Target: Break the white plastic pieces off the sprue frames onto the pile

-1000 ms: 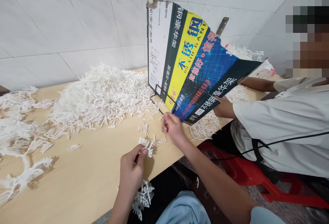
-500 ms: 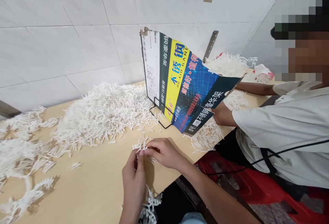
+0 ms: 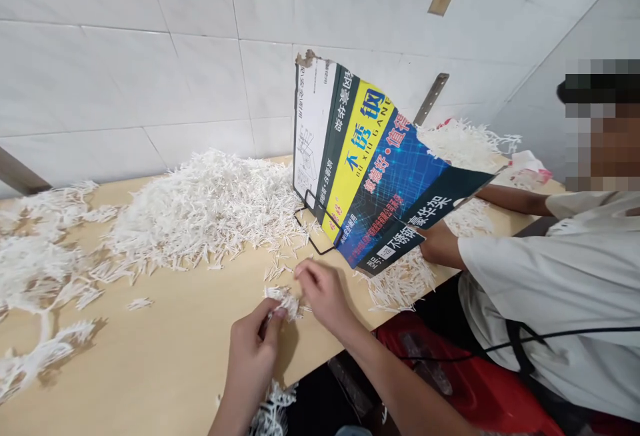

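Observation:
Near the front edge of the tan table, my left hand [image 3: 255,336] is closed, thumb against forefinger, on a white branched plastic piece [image 3: 273,311] mostly hidden by the fingers. Just beyond its fingertips lies a small cluster of thin white plastic sprigs [image 3: 286,297]. My right hand [image 3: 323,293] is apart from the left, a little to its right and farther out. Its thumb and forefinger are pinched together; what they hold, if anything, is too small to make out. A large heap of white sprigs [image 3: 215,206] lies beyond both hands.
A printed cardboard sheet [image 3: 365,176] stands upright on a black wire stand [image 3: 320,249]. Longer white branched pieces [image 3: 45,363] lie at the left. Behind the cardboard, a co-worker in a white shirt [image 3: 540,276] sits near more white sprigs [image 3: 403,283]. A tiled wall [image 3: 125,89] backs the table.
My hands were together at the white piece; the right has drawn away, up and to the right. The left stays nearly in place. The view has shifted slightly left.

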Demonstrator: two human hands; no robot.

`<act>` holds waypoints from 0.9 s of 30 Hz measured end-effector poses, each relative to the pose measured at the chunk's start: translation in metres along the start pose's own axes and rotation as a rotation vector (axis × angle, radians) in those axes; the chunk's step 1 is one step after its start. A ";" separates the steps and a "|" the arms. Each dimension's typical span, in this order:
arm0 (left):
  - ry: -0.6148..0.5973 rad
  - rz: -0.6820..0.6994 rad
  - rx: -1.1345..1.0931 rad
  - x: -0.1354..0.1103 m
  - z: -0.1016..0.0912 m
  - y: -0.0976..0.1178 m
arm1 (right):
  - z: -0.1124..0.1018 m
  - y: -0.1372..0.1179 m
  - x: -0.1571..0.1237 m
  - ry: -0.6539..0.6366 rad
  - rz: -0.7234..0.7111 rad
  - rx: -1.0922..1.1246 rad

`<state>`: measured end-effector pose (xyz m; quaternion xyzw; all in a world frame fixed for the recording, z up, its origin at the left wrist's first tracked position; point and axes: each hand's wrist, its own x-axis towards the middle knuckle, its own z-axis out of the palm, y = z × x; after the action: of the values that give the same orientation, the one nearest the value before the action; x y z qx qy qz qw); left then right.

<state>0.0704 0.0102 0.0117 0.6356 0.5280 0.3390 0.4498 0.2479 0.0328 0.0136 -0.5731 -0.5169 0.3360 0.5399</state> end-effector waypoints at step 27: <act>-0.012 0.057 0.073 -0.005 0.001 0.002 | -0.001 0.011 0.009 0.152 0.105 0.063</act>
<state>0.0713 0.0054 0.0136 0.6685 0.5190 0.3282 0.4197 0.2537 0.0422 0.0048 -0.6061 -0.4328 0.3354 0.5769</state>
